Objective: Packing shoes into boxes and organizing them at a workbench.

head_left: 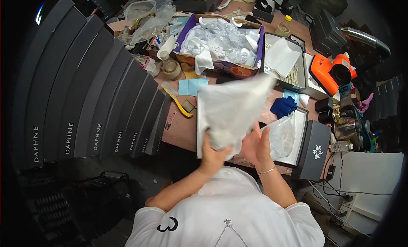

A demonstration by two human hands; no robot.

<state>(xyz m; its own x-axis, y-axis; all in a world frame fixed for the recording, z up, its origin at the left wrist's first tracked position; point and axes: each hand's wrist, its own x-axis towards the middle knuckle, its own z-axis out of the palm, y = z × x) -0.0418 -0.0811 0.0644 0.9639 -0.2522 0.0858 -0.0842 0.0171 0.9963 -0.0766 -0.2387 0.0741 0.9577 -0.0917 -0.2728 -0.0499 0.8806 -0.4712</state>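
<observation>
Over the white box (pixel 199 132) | I clamped left hand (pixel 211 151) on white dust bag (pixel 231 108) | right hand (pixel 256 145) open alongside | next: steady two-handed support.

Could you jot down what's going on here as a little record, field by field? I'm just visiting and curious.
Left hand: left hand grips the lower end of a white tissue-paper sheet, blurred.
Right hand: right hand sits open beside the sheet; touching it or not, cannot tell.
Under the hands: open white box with a clear plastic bag inside.
Left side: row of long black boxes.
Behind: purple box of white paper.
Right side: orange tool.
Surface: brown table.
</observation>
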